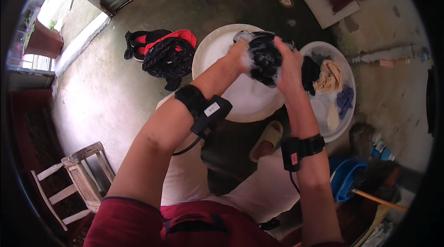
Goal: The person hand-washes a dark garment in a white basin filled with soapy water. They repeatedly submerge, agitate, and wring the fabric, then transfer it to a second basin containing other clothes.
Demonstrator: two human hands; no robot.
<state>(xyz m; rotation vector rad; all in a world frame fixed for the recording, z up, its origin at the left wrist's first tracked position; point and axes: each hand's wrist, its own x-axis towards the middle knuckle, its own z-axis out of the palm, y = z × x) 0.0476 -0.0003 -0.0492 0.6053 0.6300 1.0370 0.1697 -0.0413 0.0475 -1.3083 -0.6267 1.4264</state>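
Between my two hands is a bunched black cloth (pixel 264 60), wet and streaked with white suds. My left hand (pixel 238 56) grips its left side, and my right hand (pixel 290 66) presses on its right side, fingers curled round the fabric. The cloth is held over a large white basin (pixel 217 103) of pale, soapy water. To the right, a second white basin (pixel 352 101) holds a beige cloth (pixel 329 76), a blue cloth (pixel 344 99) and a dark cloth (pixel 310 73). What lies under the black cloth is hidden.
Black and red clothes (pixel 169 55) lie on the concrete floor to the left. A wooden chair (pixel 83 177) stands at lower left. At lower right are a blue bucket (pixel 344 182) and a wooden handle (pixel 379 200). A slipper (pixel 268 140) is on my foot below the basin.
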